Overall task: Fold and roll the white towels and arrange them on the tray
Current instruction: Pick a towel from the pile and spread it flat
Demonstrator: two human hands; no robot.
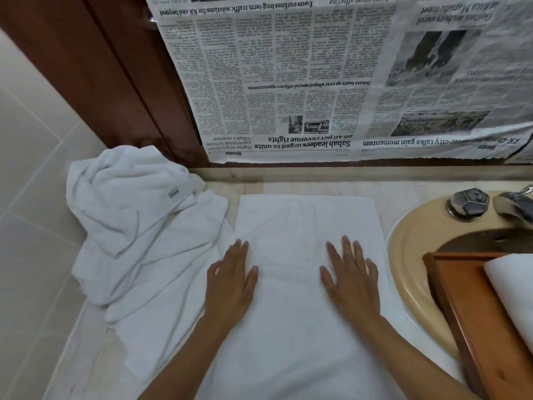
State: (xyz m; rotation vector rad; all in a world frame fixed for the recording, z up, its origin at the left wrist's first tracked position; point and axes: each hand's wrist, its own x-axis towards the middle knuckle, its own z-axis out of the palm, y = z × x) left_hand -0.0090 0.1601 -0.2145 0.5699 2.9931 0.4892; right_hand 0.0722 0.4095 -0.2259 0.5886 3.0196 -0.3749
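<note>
Both hands, left [230,280] and right [350,274], press flat, fingers straight, on the spread towel [305,220]; the tray [461,298] sits over the sink [415,246].

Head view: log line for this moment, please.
left hand flat on towel | right hand flat on towel | tray holds white roll

matt cloth towel [305,226] — glossy wooden tray [461,298]
</note>
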